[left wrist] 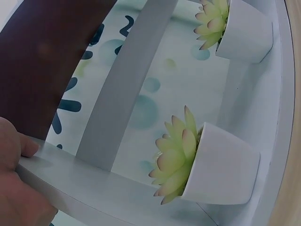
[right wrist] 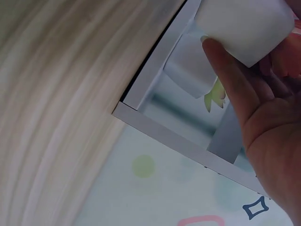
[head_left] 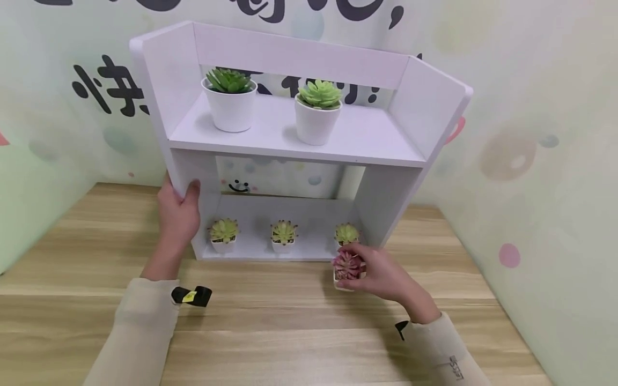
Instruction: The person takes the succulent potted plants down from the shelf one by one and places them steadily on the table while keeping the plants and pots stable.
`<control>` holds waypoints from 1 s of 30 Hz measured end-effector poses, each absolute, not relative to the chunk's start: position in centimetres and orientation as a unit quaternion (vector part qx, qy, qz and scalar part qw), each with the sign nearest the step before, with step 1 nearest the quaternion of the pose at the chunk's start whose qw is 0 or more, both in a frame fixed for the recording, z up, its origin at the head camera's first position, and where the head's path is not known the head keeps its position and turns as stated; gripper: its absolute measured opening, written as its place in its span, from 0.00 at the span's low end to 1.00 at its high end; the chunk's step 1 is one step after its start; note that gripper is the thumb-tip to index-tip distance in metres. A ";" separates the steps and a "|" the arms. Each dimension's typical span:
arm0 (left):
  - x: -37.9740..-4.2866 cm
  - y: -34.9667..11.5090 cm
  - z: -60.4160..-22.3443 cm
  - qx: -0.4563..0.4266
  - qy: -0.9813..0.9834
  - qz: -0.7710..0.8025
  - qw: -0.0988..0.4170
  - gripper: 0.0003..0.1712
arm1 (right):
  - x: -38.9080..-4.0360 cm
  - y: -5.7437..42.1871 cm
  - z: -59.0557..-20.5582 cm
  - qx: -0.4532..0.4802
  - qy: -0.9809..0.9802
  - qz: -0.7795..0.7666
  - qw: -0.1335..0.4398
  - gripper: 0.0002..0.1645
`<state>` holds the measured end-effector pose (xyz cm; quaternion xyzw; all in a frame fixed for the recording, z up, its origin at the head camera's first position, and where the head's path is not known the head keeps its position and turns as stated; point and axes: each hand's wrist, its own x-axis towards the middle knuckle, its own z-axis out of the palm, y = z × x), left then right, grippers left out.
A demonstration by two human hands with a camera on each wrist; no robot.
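the right hand [head_left: 381, 273] pinches the pink succulent [head_left: 346, 265] by its small white pot, thumb on one side and fingers on the other. the plant is at the right end of the white shelf [head_left: 299, 154], just in front of the lower tier; whether the pot touches the surface [head_left: 270, 321] i cannot tell. the left hand [head_left: 179, 214] grips the shelf's left side panel, thumb inside.

the step in hand looks like handling this one plant while bracing the shelf. the next move seems to call for a level pot and care around the right green succulent [head_left: 346, 234], which sits close behind it. the left green succulent [head_left: 224, 230] and middle green succulent [head_left: 283, 232] stand well apart from it on the same tier; two larger potted plants, one dark green [head_left: 232, 110] and one light green [head_left: 316, 120], stand on the upper tier.

black chinese writing runs across the wall [head_left: 521, 96]: "快" reads clearly at left, an exclamation mark at right, the rest cropped or covered. the right sleeve [head_left: 444, 348] bears small dark lettering, perhaps "lesss". the black strap [head_left: 190, 296] by the left wrist has a yellow label, too small to read. no brand shows on the pots.
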<state>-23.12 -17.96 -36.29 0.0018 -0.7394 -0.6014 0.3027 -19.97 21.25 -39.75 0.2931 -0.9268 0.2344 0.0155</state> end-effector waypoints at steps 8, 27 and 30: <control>-22.9 -17.9 -35.9 0.006 -0.740 -0.603 0.298 0.26 | -20.4 21.4 -40.3 0.285 -0.937 0.201 0.033 0.36; -22.7 -17.6 -35.9 0.010 -0.742 -0.600 0.300 0.26 | -20.5 21.2 -41.2 0.289 -0.928 0.233 -0.013 0.36; -22.6 -17.6 -35.8 0.013 -0.741 -0.600 0.301 0.26 | -20.5 21.2 -41.2 0.294 -0.927 0.232 -0.018 0.37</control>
